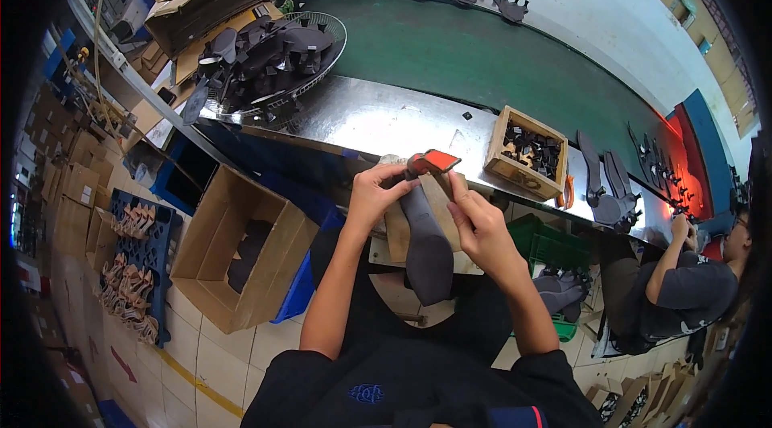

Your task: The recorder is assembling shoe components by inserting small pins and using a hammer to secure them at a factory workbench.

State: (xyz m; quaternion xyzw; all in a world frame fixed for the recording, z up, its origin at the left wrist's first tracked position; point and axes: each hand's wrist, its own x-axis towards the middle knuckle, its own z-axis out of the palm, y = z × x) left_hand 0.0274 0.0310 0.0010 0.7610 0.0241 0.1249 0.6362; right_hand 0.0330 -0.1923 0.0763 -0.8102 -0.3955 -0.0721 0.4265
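Observation:
A dark grey shoe sole (428, 255) hangs in front of me, its broad toe end pointing down toward my lap. My left hand (378, 196) is closed around its narrow heel end, thumb pressed on the sole. Just above that end sits the red, black-edged head of what looks like a hammer (439, 161). A dark, handle-like part runs down from this head into my right hand (482, 227), whose fingers are closed on it. Whether the head touches the sole's heel end I cannot tell, as my left fingers hide part of that spot.
A wooden box (524, 174) of small black heel pieces stands on the metal ledge, orange-handled tool (569, 191) beside it. A wire basket (341, 40) heaped with soles is at left. Beyond runs a green conveyor belt (450, 50). A cardboard box (229, 259) stands left; a co-worker (683, 283) sits right.

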